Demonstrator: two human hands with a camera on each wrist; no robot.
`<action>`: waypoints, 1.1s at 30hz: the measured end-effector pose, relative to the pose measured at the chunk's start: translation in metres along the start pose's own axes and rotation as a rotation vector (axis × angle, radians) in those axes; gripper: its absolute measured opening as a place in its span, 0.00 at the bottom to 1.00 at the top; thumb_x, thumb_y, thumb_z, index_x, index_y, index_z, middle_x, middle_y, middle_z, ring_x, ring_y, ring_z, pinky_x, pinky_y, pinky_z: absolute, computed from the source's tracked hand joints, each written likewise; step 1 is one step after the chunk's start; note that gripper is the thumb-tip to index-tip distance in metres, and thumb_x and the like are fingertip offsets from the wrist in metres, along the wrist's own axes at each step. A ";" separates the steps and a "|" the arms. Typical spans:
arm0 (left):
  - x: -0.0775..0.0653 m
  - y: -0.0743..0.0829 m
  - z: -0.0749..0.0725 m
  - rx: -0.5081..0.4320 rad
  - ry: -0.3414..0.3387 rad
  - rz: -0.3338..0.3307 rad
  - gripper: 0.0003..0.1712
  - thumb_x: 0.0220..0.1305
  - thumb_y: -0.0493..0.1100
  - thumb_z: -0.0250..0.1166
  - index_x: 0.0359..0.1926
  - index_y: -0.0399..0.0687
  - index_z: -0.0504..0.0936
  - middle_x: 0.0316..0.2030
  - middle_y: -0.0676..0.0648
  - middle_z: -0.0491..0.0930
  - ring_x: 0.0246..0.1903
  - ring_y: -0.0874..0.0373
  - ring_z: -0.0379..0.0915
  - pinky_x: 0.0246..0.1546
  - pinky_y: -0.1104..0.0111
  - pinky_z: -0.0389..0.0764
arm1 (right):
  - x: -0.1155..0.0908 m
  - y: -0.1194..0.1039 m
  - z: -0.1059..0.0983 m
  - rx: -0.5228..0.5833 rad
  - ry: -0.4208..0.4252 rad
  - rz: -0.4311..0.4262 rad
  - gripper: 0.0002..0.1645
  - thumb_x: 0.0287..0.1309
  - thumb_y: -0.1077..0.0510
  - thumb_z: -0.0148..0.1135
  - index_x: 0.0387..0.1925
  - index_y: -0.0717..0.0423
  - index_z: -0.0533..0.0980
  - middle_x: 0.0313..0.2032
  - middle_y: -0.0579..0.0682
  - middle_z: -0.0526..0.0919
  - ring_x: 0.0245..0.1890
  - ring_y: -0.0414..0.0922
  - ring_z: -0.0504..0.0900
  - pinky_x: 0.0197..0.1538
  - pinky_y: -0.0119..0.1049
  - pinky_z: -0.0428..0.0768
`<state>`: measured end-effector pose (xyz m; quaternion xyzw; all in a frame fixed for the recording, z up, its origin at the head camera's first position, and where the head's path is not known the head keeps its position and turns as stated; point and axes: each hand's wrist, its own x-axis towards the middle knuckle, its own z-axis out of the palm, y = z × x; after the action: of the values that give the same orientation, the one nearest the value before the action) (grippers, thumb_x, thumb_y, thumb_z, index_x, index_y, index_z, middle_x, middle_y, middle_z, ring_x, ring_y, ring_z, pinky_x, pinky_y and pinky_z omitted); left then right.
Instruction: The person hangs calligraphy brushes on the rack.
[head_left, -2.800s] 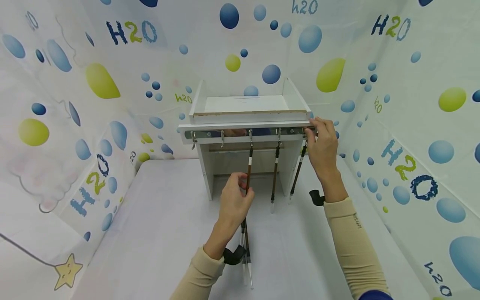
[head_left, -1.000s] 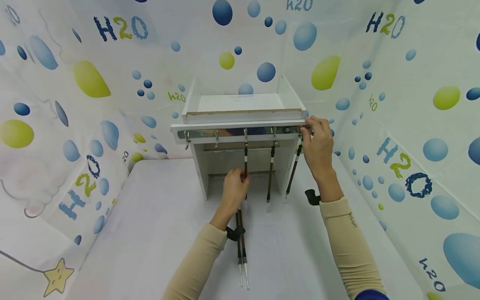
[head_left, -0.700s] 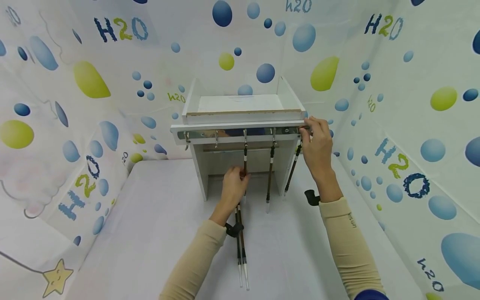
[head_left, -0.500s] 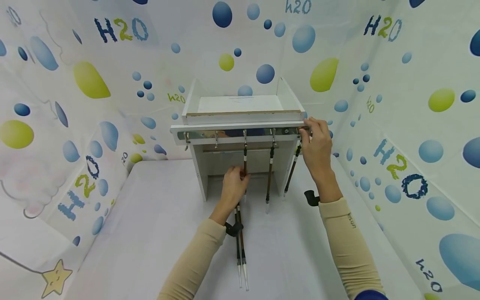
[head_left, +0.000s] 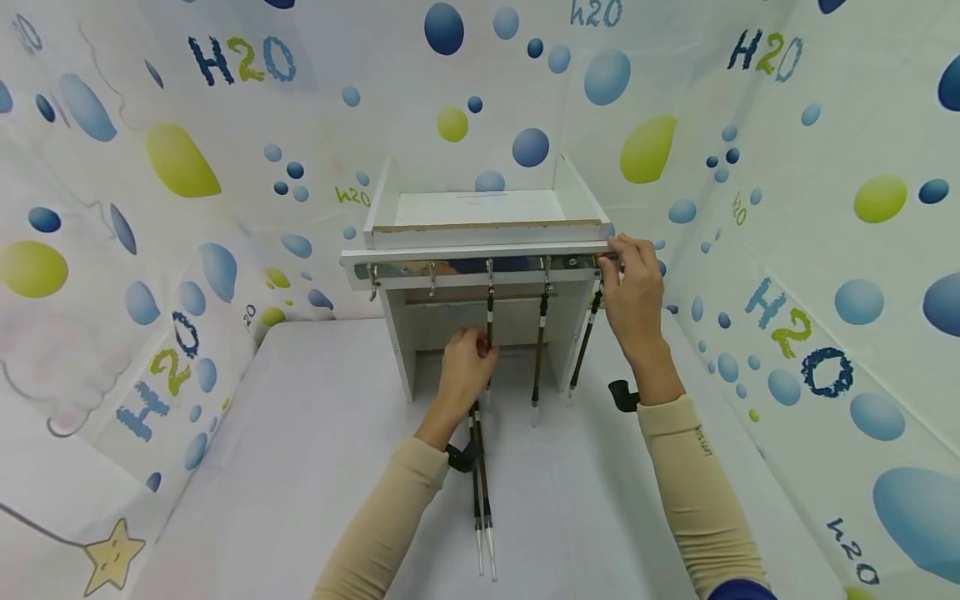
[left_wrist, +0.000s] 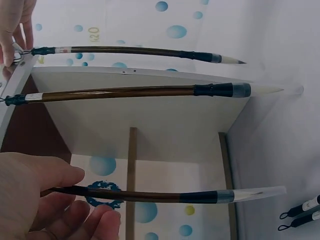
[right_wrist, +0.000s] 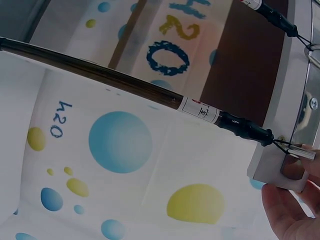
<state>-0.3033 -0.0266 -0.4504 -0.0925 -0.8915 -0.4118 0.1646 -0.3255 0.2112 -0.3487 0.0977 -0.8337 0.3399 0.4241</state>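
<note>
Head: left hand, at 6 o'clock, has risen slightly; the brown-shafted calligraphy brush seems to hang unaided (silver metal hook 3). Left wrist: that hand is loosely parted around it. Right wrist: right hand, at 4 o'clock, grips the white wooden rack.

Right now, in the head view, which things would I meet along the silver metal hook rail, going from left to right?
Bare silver metal hook, second bare hook, slim brown-handled hanging brush, second hanging brush, third hanging brush, the person's right grip.
</note>
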 end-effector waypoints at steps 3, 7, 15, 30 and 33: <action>-0.004 -0.001 -0.005 -0.034 -0.007 -0.012 0.17 0.65 0.41 0.67 0.51 0.37 0.80 0.42 0.40 0.80 0.40 0.48 0.78 0.39 0.58 0.81 | 0.000 0.000 0.000 -0.010 0.001 -0.007 0.20 0.68 0.61 0.60 0.57 0.67 0.77 0.56 0.65 0.76 0.58 0.57 0.79 0.55 0.48 0.82; -0.015 -0.005 -0.010 -0.087 -0.006 -0.029 0.22 0.65 0.43 0.66 0.58 0.39 0.77 0.45 0.39 0.80 0.39 0.47 0.80 0.39 0.58 0.82 | 0.000 -0.001 0.000 -0.004 0.004 -0.012 0.20 0.68 0.62 0.60 0.57 0.68 0.77 0.56 0.65 0.76 0.59 0.58 0.79 0.55 0.48 0.82; -0.049 -0.022 -0.006 -0.053 0.072 -0.028 0.27 0.69 0.50 0.63 0.61 0.36 0.75 0.47 0.37 0.79 0.33 0.53 0.76 0.34 0.64 0.78 | 0.000 -0.001 0.000 0.006 0.019 -0.015 0.19 0.67 0.63 0.61 0.56 0.68 0.77 0.56 0.65 0.76 0.57 0.58 0.79 0.54 0.50 0.82; -0.108 -0.054 0.021 0.010 -0.070 -0.252 0.43 0.71 0.68 0.51 0.73 0.43 0.65 0.65 0.33 0.69 0.46 0.39 0.81 0.45 0.48 0.82 | 0.000 -0.002 0.000 -0.010 0.026 -0.018 0.19 0.67 0.62 0.61 0.56 0.68 0.77 0.56 0.66 0.76 0.57 0.58 0.80 0.54 0.49 0.82; -0.118 -0.064 0.028 0.012 -0.089 -0.271 0.42 0.72 0.66 0.52 0.72 0.40 0.65 0.63 0.31 0.70 0.50 0.37 0.79 0.48 0.48 0.82 | 0.000 -0.002 0.000 -0.008 0.024 -0.013 0.19 0.68 0.62 0.60 0.56 0.68 0.77 0.56 0.65 0.76 0.57 0.58 0.80 0.54 0.49 0.82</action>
<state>-0.2196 -0.0498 -0.5564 0.0116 -0.9047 -0.4205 0.0683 -0.3250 0.2098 -0.3481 0.0972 -0.8293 0.3350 0.4365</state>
